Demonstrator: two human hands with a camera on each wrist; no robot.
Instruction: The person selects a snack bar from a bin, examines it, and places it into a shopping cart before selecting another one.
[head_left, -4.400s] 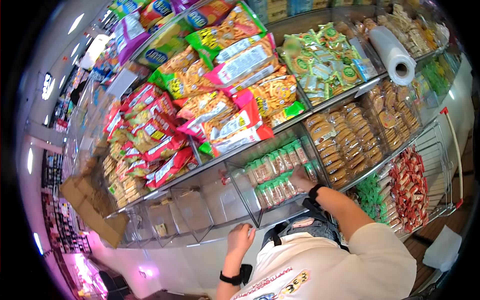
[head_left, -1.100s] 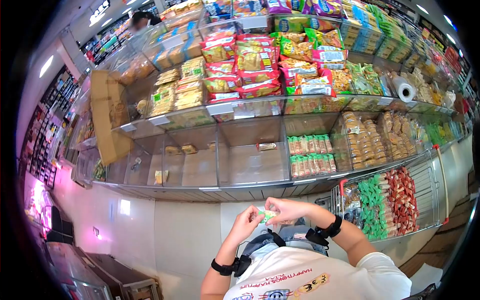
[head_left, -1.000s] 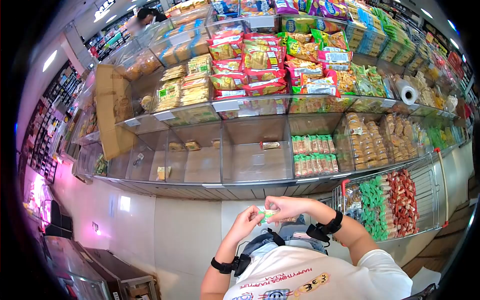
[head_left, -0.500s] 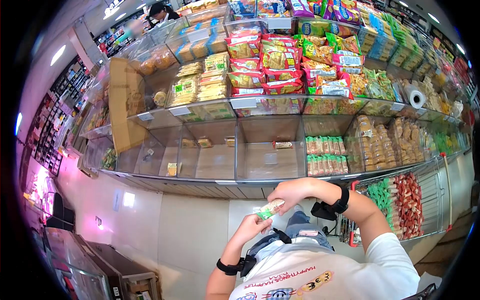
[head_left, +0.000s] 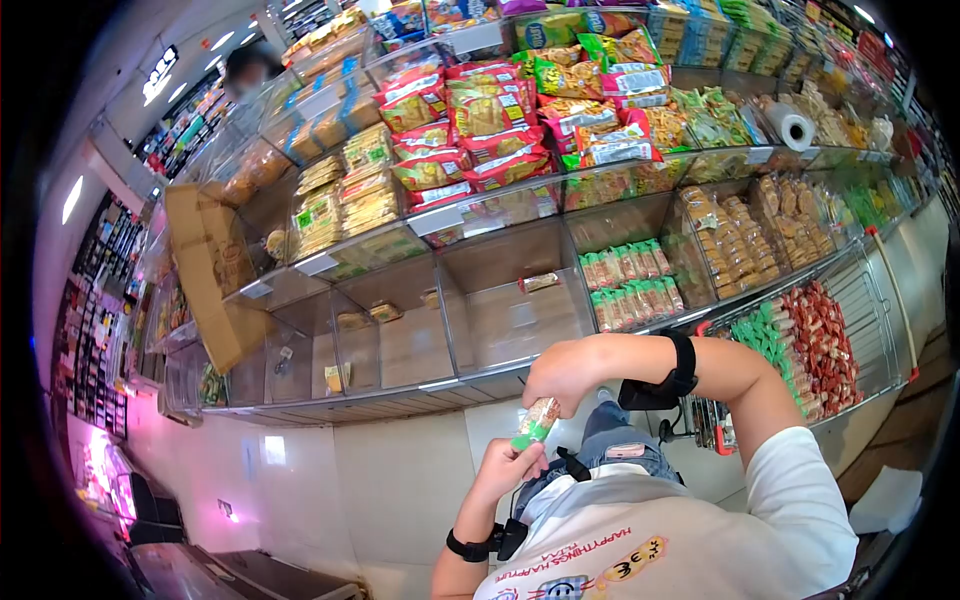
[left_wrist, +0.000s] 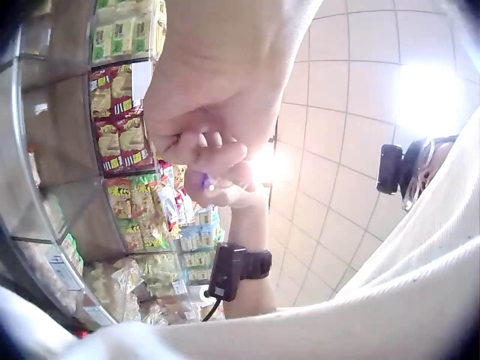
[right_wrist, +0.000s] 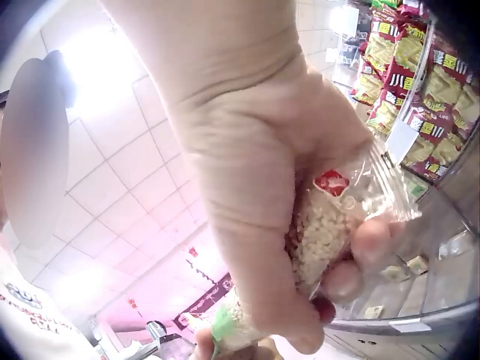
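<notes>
A puffed-rice bar (head_left: 541, 415) in a clear wrapper with a green end is held between both hands in front of the waist. My right hand (head_left: 562, 374) grips its upper part, and my left hand (head_left: 508, 466) pinches the green end below. In the right wrist view the thumb and fingers wrap the rice bar (right_wrist: 319, 229), with its clear crimped wrapper end sticking out beside a red label. The left wrist view shows the curled fingers of the left hand (left_wrist: 206, 150), which hide the bar. Matching green-ended bars (head_left: 630, 285) stand in two rows in a lower shelf compartment.
A shopping cart (head_left: 880, 300) at the right holds green and red wrapped packets. One red-ended packet (head_left: 538, 282) lies in the bin left of the green-ended bars. Round cookies (head_left: 725, 240) fill bins farther right. Red snack bags (head_left: 490, 120) and a cardboard sheet (head_left: 205, 270) are above and left.
The right hand was among the green-ended bars in the bin; now it holds one with the left hand. In the last second the bar has tilted steeper, right hand above left.
</notes>
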